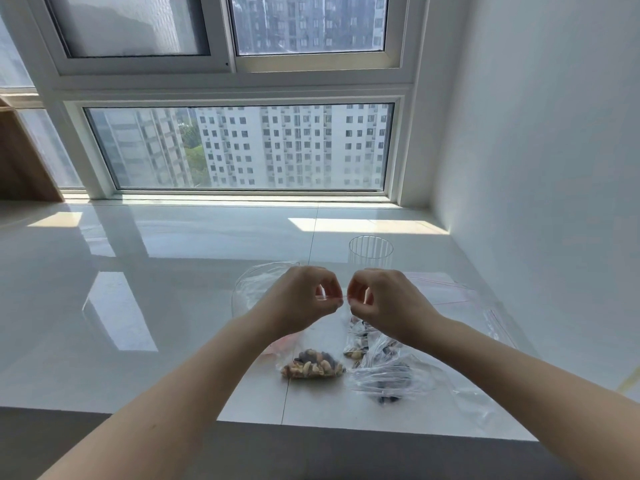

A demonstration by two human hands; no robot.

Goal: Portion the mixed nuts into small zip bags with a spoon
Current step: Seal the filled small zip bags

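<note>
Pinching the red-lined top edge of a small zip bag (313, 351), both hands hold it raised above the white counter (156, 271); the strip spans the short gap between them. Left hand (301, 299): fingers curled, thumb and fingertips gripping the left end of the seal. Right hand (384, 303): same curled pinch on the right end. Bag body hangs below the hands; its lower part carries mixed nuts (313, 367), pale and dark pieces, level with the counter surface near the front edge. Whether the bottom touches the counter cannot be told.

Just right of it: filled bags (370, 344) of nuts lying together, partly under the right wrist, and one crumpled bag (391, 379) with dark contents nearer the front edge. Further right, flat empty zip bags (446, 289) with red lines, spread on the counter.

Behind the left hand: a clear glass bowl (249, 289) with plastic film in it, contents not readable. Behind the right hand: a ribbed clear glass (370, 252), upright, apart from the bowl.

Beyond: window (242, 147) along the counter's far edge, apartment blocks outside. White wall on the right.
</note>
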